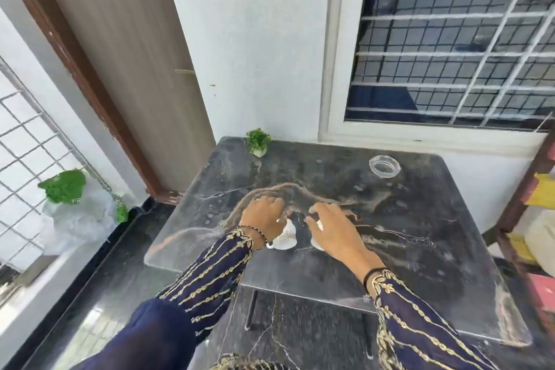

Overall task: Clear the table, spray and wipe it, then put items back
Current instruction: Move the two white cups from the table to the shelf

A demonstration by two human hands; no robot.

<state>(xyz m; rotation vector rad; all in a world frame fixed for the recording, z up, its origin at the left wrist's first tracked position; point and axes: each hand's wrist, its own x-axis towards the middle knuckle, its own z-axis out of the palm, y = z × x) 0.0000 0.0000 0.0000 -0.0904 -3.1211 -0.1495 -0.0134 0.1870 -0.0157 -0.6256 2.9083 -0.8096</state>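
Note:
A dark marble table [420, 234] fills the middle of the head view. Two small white cups stand upside down near its middle. My left hand [262, 215] rests on top of the left white cup [286, 236], fingers curled over it. My right hand [333, 227] covers the right white cup [316, 243], of which only a sliver shows. A small green potted plant [258, 141] stands at the table's far left corner. A clear glass ashtray [385, 166] sits toward the far right.
A brown door [126, 63] and its frame stand left of the table, with a barred window [450, 39] behind. A white plastic bag with green leaves [75, 204] lies on the left ledge. A wooden rack [522, 219] with coloured items stands at the right edge.

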